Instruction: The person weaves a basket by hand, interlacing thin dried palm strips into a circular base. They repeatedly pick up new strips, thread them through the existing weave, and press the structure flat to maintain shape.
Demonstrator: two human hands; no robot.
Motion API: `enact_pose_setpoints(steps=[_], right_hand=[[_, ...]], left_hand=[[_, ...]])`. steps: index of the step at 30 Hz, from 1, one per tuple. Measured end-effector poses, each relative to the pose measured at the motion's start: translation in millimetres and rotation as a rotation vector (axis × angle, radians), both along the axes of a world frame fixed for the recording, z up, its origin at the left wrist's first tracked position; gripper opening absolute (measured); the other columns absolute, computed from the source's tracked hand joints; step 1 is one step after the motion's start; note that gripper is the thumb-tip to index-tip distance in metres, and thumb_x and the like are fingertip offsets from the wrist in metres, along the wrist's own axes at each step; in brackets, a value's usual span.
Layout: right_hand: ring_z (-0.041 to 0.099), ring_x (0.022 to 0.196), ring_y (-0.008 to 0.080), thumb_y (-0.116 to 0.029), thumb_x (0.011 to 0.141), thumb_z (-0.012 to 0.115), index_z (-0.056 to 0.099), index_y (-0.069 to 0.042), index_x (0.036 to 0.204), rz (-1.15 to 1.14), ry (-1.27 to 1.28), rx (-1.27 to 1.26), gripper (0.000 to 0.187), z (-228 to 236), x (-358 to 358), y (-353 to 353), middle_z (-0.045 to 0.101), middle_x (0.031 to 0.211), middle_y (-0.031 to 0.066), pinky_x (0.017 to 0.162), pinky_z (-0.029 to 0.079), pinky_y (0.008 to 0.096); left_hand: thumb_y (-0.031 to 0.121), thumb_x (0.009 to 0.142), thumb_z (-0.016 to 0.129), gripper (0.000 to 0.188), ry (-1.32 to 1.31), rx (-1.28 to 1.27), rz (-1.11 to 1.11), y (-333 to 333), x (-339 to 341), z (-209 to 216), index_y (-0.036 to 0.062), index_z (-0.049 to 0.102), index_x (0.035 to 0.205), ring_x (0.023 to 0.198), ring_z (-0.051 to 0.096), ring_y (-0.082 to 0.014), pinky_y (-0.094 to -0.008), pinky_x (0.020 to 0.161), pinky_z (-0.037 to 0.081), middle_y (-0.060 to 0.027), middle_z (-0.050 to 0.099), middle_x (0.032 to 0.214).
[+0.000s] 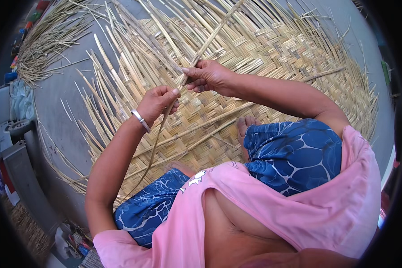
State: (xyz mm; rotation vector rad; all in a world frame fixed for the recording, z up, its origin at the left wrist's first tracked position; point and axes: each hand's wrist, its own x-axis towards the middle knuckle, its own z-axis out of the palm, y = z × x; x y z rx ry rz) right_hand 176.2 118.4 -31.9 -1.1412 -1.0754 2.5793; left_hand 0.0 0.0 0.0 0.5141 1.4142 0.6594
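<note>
My left hand [157, 102], with a pale band on its wrist, pinches a long reed strip [218, 29] between thumb and fingers. Just above and to the right, my right hand [211, 77] grips the same strip, its thumb along the reed. From there the strip rises to the upper right, and below my left hand it trails down toward my left knee. Both hands are over a large woven reed mat [290, 47], whose unwoven reed ends [116, 67] fan out at the far left. Part of the strip is hidden behind my fingers.
My bare feet rest on the mat, under blue patterned trousers [295, 154]. Loose reeds [205, 121] lie across the weave. A pile of reeds [53, 38] sits on the grey floor [53, 107] at the far left. A wheel [20, 127] stands at the left edge.
</note>
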Motion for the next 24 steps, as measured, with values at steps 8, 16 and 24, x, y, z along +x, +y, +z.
enact_pose_setpoints(steps=[8,16,24], right_hand=[[0.062,0.068,0.0089,-0.03,0.083,0.064,0.061,-0.006,0.09,0.154,0.039,0.056,0.026,-2.7,7.3,4.0,0.065,0.081,0.003,0.059,0.049,0.0217],[0.063,0.069,0.0101,-0.032,0.085,0.062,0.061,-0.003,0.087,0.139,-0.049,0.143,0.029,-2.9,6.8,3.2,0.065,0.078,0.0045,0.06,0.05,0.0225],[0.064,0.077,0.0129,-0.031,0.088,0.058,0.062,-0.004,0.09,0.022,-0.001,0.1,0.028,-11.3,9.7,12.7,0.065,0.085,0.0067,0.066,0.052,0.0245]], left_hand=[[0.025,0.087,0.059,0.018,0.077,-0.03,0.013,3.7,-1.6,-3.1,0.0082,0.054,0.084,0.049,0.052,-0.0069,-0.0181,0.044,0.04,-0.0017,0.056,0.063],[0.022,0.086,0.062,0.018,0.034,-0.03,0.006,5.2,3.0,3.2,0.0062,0.054,0.087,0.05,0.054,-0.0082,-0.0203,0.045,0.043,-0.0027,0.058,0.065],[0.021,0.084,0.063,0.02,0.291,-0.042,-0.156,1.2,-13.2,-13.6,0.0028,0.057,0.077,0.053,0.058,-0.0122,-0.0236,0.048,0.049,-0.0057,0.06,0.065]])
